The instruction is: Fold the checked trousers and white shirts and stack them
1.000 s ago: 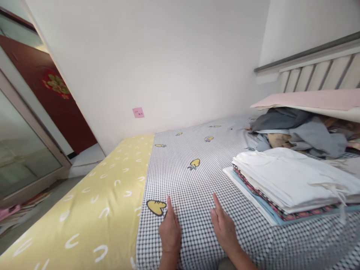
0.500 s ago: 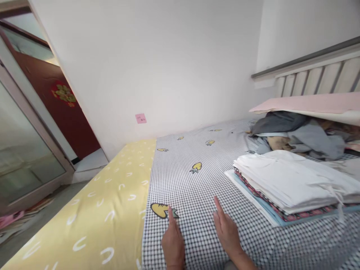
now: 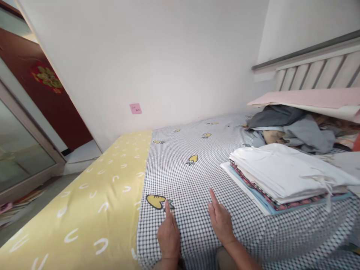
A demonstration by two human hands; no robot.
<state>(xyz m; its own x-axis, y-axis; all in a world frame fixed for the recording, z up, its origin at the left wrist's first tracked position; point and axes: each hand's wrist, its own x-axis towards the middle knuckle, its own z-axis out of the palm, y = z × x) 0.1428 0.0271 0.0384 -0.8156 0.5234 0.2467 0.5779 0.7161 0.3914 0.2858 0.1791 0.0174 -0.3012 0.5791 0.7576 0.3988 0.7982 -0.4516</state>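
Observation:
My left hand (image 3: pixel 169 237) is over the checked bed sheet (image 3: pixel 194 228), its index finger stretched forward beside a printed yellow carrot-like motif (image 3: pixel 155 201). My right hand (image 3: pixel 221 221) is to its right, also with the index finger stretched out and the other fingers curled. Neither hand holds anything. Whether the hands touch the sheet or hover just above it, I cannot tell. To the right of my right hand lies a stack of folded clothes (image 3: pixel 284 172), white on top, with patterned and light blue layers below.
A yellow sheet (image 3: pixel 112 202) covers the bed's left side. Behind the stack, crumpled grey clothes (image 3: pixel 303 129) lie under a pink sheet-like piece (image 3: pixel 309 98). A radiator (image 3: pixel 320 73) stands at the right wall. At the left are a glass door (image 3: pixel 22 150) and a red-brown door (image 3: pixel 42 97).
The view has shifted slightly right and down, so the bed and clothes appear a little higher and further left. Both hands keep the same pointing pose.

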